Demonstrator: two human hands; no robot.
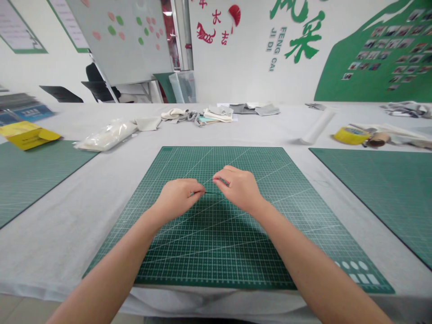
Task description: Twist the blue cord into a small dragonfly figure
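Note:
Over the middle of a green gridded cutting mat (216,265), my two hands face each other a short distance apart. My left hand (177,196) is closed in a pinch on a thin dark strand (212,193), which sticks out to the right from its fingertips. Whether that is a needle, a wire or a thread is too fine to tell. My right hand (240,186) is also pinched, its fingertips slightly higher than the strand. Anything between those fingertips is too small to make out.
More cutting mats lie left (43,171) and right (381,189) on the white-covered table. Farther back are a yellow box (29,135), a plastic-wrapped packet (108,135), fabric pieces (216,114), a white roll (317,127) and yellow tape (351,135).

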